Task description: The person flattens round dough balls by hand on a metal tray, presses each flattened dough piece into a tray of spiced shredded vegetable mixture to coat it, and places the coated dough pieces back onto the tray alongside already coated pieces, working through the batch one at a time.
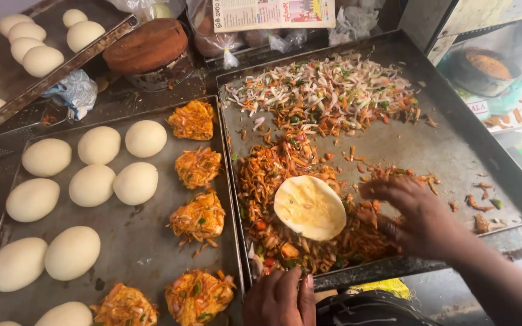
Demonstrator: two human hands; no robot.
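Note:
A flat round piece of pale dough (309, 207) lies on a heap of orange spiced shredded vegetable filling (285, 175) in a big dark metal tray (454, 151). My right hand (415, 211) is pressed into the filling just right of the dough disc, fingers curled around some of the mix. My left hand (281, 297) rests at the tray's near edge, fingers together, holding nothing. Paler chopped onion and vegetable mix (327, 90) is spread over the tray's far part.
A left tray (152, 241) carries several smooth dough balls (92, 185) and several orange filling mounds (198, 217). Another tray of dough balls (31, 42) sits far left. A brown round lid (146, 45), plastic bags and a pot (484, 66) stand behind.

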